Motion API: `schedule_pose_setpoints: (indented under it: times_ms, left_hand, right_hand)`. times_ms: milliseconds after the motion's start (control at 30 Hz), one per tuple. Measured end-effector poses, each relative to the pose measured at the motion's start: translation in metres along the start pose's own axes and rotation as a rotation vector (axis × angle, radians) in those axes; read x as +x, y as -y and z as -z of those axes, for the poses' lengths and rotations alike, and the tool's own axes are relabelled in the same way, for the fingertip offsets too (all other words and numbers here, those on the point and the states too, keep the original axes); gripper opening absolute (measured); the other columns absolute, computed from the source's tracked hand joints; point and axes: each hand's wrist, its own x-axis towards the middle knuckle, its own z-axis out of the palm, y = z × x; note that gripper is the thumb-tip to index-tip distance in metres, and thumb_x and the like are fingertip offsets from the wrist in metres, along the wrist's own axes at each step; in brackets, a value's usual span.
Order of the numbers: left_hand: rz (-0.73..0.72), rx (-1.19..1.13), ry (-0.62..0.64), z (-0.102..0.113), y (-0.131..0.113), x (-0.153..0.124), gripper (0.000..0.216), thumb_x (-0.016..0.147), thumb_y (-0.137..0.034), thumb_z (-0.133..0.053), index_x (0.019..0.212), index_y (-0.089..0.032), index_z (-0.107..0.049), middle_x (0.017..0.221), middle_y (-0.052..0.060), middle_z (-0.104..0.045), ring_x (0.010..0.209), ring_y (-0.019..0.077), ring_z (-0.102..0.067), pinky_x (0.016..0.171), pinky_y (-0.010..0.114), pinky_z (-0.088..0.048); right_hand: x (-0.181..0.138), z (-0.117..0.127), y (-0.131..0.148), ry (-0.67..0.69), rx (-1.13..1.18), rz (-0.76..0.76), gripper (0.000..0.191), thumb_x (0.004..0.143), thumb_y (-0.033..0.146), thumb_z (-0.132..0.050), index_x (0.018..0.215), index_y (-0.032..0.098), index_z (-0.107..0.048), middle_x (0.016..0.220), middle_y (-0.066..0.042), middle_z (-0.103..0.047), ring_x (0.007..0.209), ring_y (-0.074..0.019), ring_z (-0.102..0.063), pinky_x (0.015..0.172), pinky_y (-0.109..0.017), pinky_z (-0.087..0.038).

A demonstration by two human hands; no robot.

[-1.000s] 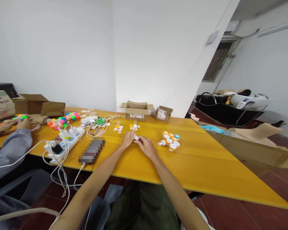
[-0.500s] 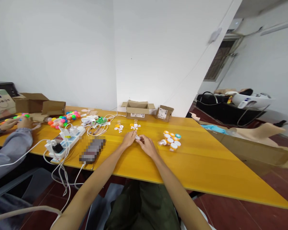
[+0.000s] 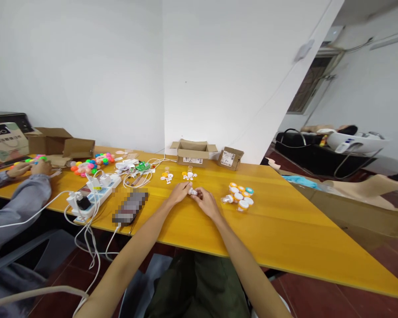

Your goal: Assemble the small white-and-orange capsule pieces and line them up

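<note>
My left hand (image 3: pixel 179 192) and my right hand (image 3: pixel 205 202) meet over the yellow table (image 3: pixel 285 229), both pinched on a small clear vial (image 3: pixel 193 191) held between them. Just right of my right hand lies a cluster of several small vials with orange, white and teal caps (image 3: pixel 240 196). Beyond my hands lie small white and orange bits (image 3: pixel 187 176) and a second little group of them (image 3: pixel 166 177).
A white power strip (image 3: pixel 94 193) with plugs and trailing cables sits at the left, a blurred dark device (image 3: pixel 130 206) beside it. Two open cardboard boxes (image 3: pixel 194 153) stand at the wall. Another person's grey sleeve (image 3: pixel 23 198) and hands work near bright coloured balls (image 3: pixel 89 164).
My hands stay together on the small vial with barely any motion. The camera has swung slightly, so everything sits a little further right in view.
</note>
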Motion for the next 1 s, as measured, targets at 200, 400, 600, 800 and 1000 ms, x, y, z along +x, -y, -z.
schedule_pose_setpoints:
  times_ms: [200,400,600,800,1000]
  left_hand:
    - [0.100,0.267,-0.168,0.010,0.016,0.000,0.029,0.095,-0.031,-0.039,0.080,-0.021,-0.062,0.090,0.008,-0.067,0.093,0.0241,-0.060,0.084,0.035,-0.044]
    - [0.162,0.608,-0.246,0.013,0.034,-0.001,0.021,0.089,-0.024,-0.050,0.103,-0.020,-0.065,0.113,0.015,-0.062,0.114,0.0314,-0.054,0.095,0.043,-0.042]
    - [0.200,0.687,-0.236,0.015,0.039,0.004,0.028,0.091,-0.029,-0.051,0.114,-0.017,-0.061,0.122,0.018,-0.058,0.118,0.0326,-0.051,0.096,0.044,-0.041]
    - [0.174,0.683,-0.206,0.017,0.047,0.009,0.030,0.091,-0.030,-0.050,0.117,-0.018,-0.059,0.121,0.016,-0.058,0.118,0.0307,-0.050,0.099,0.044,-0.039]
    - [0.143,0.692,-0.249,0.018,0.043,0.005,0.027,0.090,-0.029,-0.051,0.113,-0.020,-0.062,0.119,0.016,-0.059,0.117,0.0326,-0.050,0.099,0.045,-0.040]
  right_hand:
    - [0.000,0.001,-0.001,0.001,-0.008,0.007,0.011,0.076,0.030,-0.060,0.085,0.024,-0.065,0.076,-0.001,-0.069,0.070,-0.0195,-0.063,0.070,-0.032,-0.050]
    - [0.000,0.000,-0.004,-0.005,0.005,0.014,0.013,0.076,0.032,-0.060,0.086,0.025,-0.065,0.079,-0.001,-0.070,0.071,-0.0198,-0.063,0.071,-0.032,-0.050]
    - [0.000,0.000,-0.003,0.002,0.001,0.013,0.014,0.077,0.033,-0.059,0.085,0.024,-0.064,0.080,-0.001,-0.070,0.071,-0.0196,-0.063,0.070,-0.032,-0.049]
    - [0.000,0.000,-0.004,-0.008,-0.003,0.019,0.014,0.076,0.032,-0.059,0.086,0.024,-0.064,0.079,-0.001,-0.070,0.071,-0.0198,-0.063,0.070,-0.032,-0.049]
    - [0.000,0.000,-0.004,0.003,0.015,0.015,0.014,0.076,0.032,-0.060,0.086,0.024,-0.065,0.078,-0.001,-0.070,0.071,-0.0198,-0.063,0.069,-0.032,-0.049]
